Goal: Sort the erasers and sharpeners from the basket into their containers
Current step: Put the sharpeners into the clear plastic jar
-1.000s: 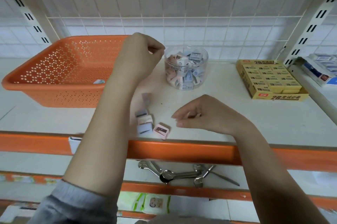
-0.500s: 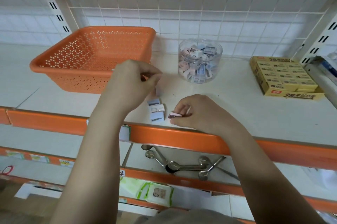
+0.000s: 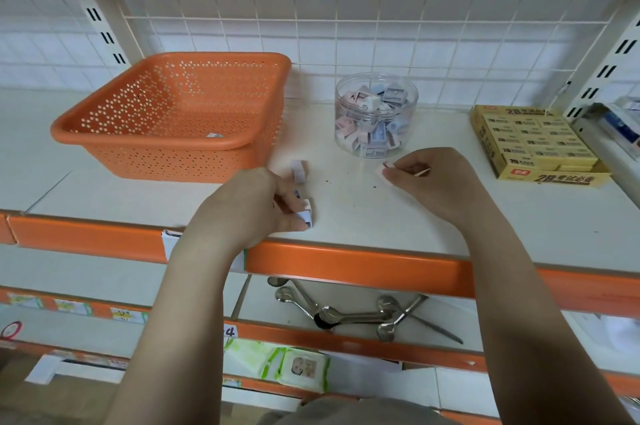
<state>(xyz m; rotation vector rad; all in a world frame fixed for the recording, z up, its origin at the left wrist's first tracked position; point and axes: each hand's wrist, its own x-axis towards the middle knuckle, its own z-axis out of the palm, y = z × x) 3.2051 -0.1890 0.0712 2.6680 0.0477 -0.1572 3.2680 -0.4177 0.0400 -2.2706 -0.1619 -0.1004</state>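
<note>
Right hand point(image 3: 436, 178) pinches a small pink sharpener point(image 3: 385, 166) at its fingertips, lifted just off the shelf, near the front of the clear jar point(image 3: 376, 114). Looks staged for a drop into the jar, which already holds a pile of the same kind. Left hand point(image 3: 256, 208) is curled over a small cluster of sharpeners point(image 3: 307, 208) at the shelf's front edge, fingers closing on them; likely gathering several at once to save trips.

Largest to smallest:
- Orange basket point(image 3: 173, 113): left rear, almost empty, one small piece point(image 3: 214, 135) on its floor.
- Yellow eraser box point(image 3: 533, 144): far right, well apart from both hands, packed full.
- Jar: between basket and box.
- Loose sharpener point(image 3: 298, 171): on the shelf just behind the left hand, not gripped.

Judgement: sorting is near the end.
</note>
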